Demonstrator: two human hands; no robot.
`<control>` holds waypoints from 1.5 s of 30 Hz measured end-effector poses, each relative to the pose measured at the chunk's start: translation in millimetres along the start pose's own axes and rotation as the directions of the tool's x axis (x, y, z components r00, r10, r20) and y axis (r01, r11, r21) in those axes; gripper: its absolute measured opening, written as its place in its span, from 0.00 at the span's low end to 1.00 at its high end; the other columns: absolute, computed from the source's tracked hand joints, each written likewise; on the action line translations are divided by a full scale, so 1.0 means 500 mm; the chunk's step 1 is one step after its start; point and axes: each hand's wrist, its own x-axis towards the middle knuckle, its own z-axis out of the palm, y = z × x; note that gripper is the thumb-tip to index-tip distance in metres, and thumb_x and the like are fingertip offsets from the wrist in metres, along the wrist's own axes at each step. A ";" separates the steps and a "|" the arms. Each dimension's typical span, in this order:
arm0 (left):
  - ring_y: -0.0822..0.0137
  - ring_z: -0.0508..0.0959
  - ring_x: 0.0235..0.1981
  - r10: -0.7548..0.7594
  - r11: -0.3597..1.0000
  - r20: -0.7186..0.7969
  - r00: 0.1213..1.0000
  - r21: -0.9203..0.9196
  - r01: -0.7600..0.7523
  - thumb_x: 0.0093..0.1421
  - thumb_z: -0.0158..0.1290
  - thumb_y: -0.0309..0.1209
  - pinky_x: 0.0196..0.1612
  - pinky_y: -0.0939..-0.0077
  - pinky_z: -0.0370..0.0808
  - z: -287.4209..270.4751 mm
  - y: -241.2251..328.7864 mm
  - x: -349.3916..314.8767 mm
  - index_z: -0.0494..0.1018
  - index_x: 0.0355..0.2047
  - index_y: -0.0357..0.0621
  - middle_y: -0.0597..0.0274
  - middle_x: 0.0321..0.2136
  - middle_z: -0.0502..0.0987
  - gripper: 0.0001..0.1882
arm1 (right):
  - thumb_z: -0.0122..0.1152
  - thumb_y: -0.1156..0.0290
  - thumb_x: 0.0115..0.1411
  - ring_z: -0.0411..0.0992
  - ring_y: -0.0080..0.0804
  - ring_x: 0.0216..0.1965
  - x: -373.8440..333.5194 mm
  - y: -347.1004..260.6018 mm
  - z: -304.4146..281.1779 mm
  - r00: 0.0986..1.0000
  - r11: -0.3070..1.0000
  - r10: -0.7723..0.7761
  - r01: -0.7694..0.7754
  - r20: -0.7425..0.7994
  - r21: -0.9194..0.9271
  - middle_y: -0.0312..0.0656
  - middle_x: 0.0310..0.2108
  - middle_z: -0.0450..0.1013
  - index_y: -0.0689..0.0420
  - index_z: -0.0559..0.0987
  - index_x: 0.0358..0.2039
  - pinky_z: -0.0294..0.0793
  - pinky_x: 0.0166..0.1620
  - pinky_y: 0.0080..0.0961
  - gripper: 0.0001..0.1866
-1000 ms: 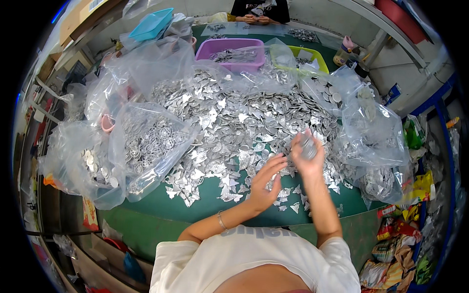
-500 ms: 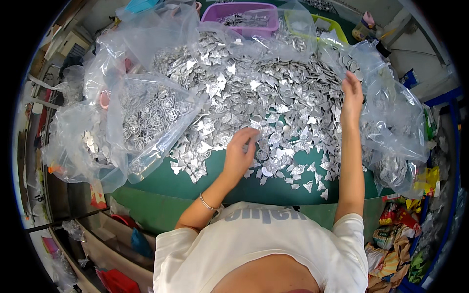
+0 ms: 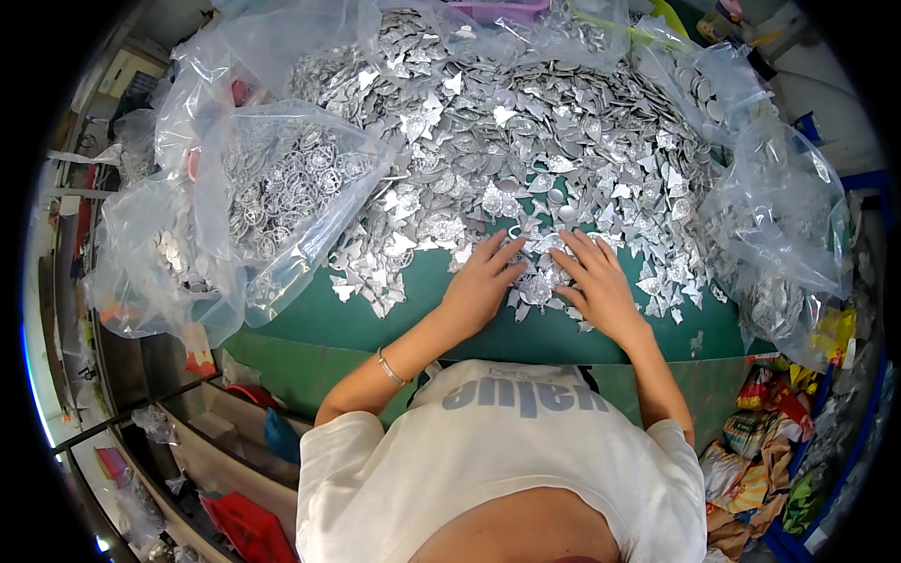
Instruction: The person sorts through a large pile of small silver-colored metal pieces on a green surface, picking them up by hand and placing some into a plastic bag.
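You are resting both hands flat, fingers spread and gripping nothing, on the near edge of the big heap of small silver stamped metal pieces [image 3: 526, 159]. Your left hand [image 3: 481, 281] and right hand [image 3: 596, 281] are lying side by side, pressing on loose pieces at about 6 o'clock of the heap, which is covering the green table mat [image 3: 375, 328] from there up to 12 o'clock.

The heap is stretching mostly from 9 o'clock to 3 o'clock; single pieces are pointing every way, so no common heading shows.

Sweeping towards yourself is likely to be pushing pieces over the mat's near edge. Thin stamped edges may be nicking your bare palms. At 9 o'clock, the clear plastic bag of round silver filigree pieces [image 3: 282, 188] is lying open, so stray pieces could be mixing in.
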 end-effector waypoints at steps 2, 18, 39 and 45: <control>0.48 0.62 0.55 -0.003 0.996 -0.005 1.000 -0.090 0.003 0.48 0.52 0.19 0.56 0.52 0.60 -0.012 0.007 -0.026 0.72 0.41 0.42 0.57 0.51 0.66 0.17 | 0.62 0.71 0.48 0.61 0.44 0.53 -0.009 0.018 -0.005 0.997 0.992 0.024 -0.015 -0.075 0.127 0.42 0.51 0.65 0.57 0.75 0.41 0.57 0.56 0.39 0.17; 0.51 0.67 0.50 -0.153 0.976 -0.227 0.962 -0.187 0.111 0.49 0.50 0.17 0.55 0.52 0.60 -0.019 0.021 -0.049 0.72 0.37 0.41 0.54 0.44 0.69 0.14 | 0.60 0.74 0.47 0.65 0.38 0.34 0.149 0.085 0.028 0.922 0.971 0.182 -0.114 -0.342 0.211 0.39 0.27 0.71 0.59 0.76 0.24 0.61 0.40 0.34 0.04; 0.47 0.65 0.52 0.096 0.993 -0.082 0.992 0.070 -0.090 0.51 0.47 0.24 0.55 0.53 0.60 0.065 -0.015 0.073 0.68 0.45 0.37 0.45 0.49 0.65 0.18 | 0.53 0.70 0.59 0.58 0.14 0.21 0.098 -0.003 -0.004 0.752 0.012 0.633 -0.246 0.183 0.969 0.30 0.25 0.66 0.61 0.74 0.39 0.57 0.23 0.12 0.09; 0.68 0.72 0.42 -0.391 -0.107 0.289 0.874 -0.957 0.269 0.65 0.39 0.38 0.43 0.74 0.72 -0.009 0.060 0.023 0.65 0.49 0.39 0.57 0.41 0.71 0.18 | 0.56 0.80 0.51 0.62 0.17 0.26 0.081 -0.100 0.005 0.933 0.493 0.361 -0.209 0.021 0.845 0.31 0.25 0.67 0.61 0.73 0.35 0.62 0.30 0.13 0.09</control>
